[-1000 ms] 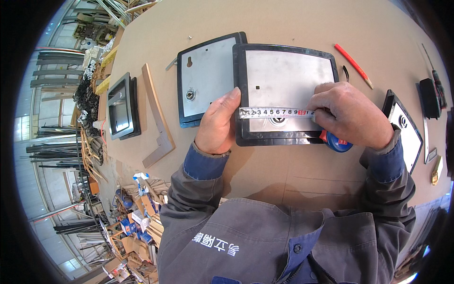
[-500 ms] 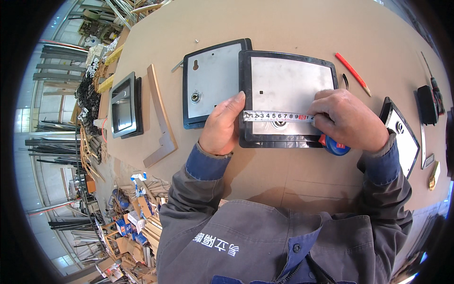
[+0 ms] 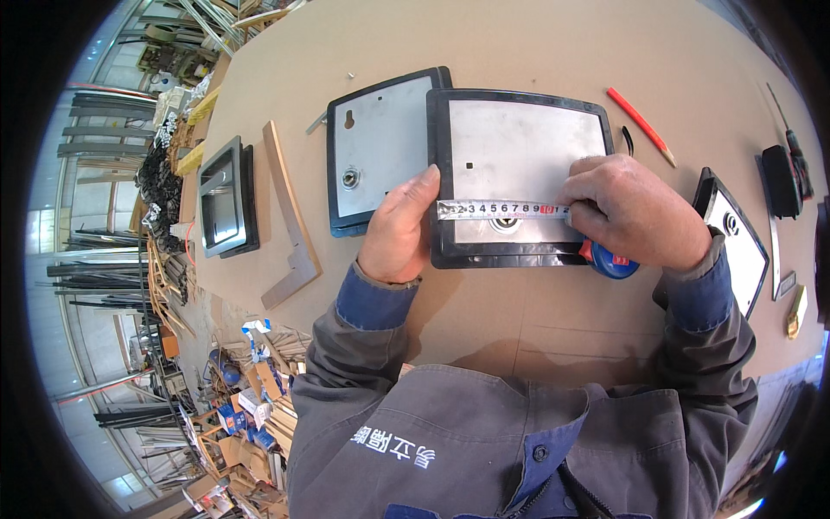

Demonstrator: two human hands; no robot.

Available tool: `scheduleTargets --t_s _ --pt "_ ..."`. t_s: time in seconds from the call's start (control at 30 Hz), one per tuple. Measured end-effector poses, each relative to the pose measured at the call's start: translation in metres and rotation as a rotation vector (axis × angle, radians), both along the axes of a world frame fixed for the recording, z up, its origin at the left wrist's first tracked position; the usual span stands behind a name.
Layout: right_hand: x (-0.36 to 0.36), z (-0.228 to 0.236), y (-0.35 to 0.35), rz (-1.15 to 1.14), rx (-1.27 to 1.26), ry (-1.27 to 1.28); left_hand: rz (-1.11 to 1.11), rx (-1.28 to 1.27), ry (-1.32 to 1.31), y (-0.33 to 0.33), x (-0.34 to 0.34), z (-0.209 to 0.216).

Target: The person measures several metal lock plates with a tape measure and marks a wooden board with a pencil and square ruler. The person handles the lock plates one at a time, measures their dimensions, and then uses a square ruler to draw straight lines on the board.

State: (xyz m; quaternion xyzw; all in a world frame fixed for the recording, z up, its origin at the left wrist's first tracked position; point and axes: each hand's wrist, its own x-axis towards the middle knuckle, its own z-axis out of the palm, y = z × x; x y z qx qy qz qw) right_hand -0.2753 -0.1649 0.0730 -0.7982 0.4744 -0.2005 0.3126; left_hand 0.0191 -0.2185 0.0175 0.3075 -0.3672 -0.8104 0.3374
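A metal panel with a black frame (image 3: pixel 527 130) lies in front of me, a round lock fitting partly covered near its lower edge. Across it stretches the white blade of a tape measure (image 3: pixel 501 210), its end at the panel's left rim. My right hand (image 3: pixel 627 212) pinches the blade, and the blue-and-red tape case (image 3: pixel 612 259) hangs under those fingers. Closed on the panel's left edge, my left hand (image 3: pixel 402 225) has its thumb up beside the tape's end. A second framed panel (image 3: pixel 380 156) with a keyhole-shaped slot lies behind, partly overlapped by the first.
On the brown board table (image 3: pixel 484 43) are a carpenter's square (image 3: pixel 294 225), a recessed metal tray piece (image 3: pixel 226 203) and a red pencil (image 3: pixel 640 125). Right of me lie another framed panel (image 3: pixel 735 238), a black case (image 3: pixel 782 186) and a screwdriver (image 3: pixel 795 151). Scrap stock (image 3: pixel 259 389) crowds the floor at left.
The tape blade has shifted slightly left against the panel, its end now on the outer black rim. Everything on the table sits a little further left in view. Both hands keep their grips.
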Motion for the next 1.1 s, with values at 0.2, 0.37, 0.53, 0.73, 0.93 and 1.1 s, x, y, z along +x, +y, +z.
scheduleTargets --t_s 0.2,0.37,0.53,0.73,0.93,1.1 --pt "-0.0006 -0.0007 0.0011 -0.009 0.002 0.008 0.007 -0.006 -0.015 0.0004 -0.0013 0.0020" --pt "0.0006 -0.0021 -0.0004 -0.023 0.038 0.010 0.011 -0.002 -0.010 0.0001 -0.0005 0.0009" --pt "0.0000 -0.0010 -0.0005 -0.011 0.023 0.007 0.008 -0.002 -0.023 0.0005 -0.0017 0.0034" --pt "0.0003 -0.0024 -0.0007 -0.019 0.028 0.006 0.001 -0.019 -0.041 0.0004 -0.0011 0.0039" --pt "-0.0007 -0.0026 -0.0008 -0.008 0.009 -0.002 0.011 -0.008 -0.038 -0.0002 -0.0013 0.0021" --pt "-0.0003 -0.0020 0.0002 -0.008 -0.018 0.006 0.003 0.003 -0.015 -0.0008 0.0006 0.0001"
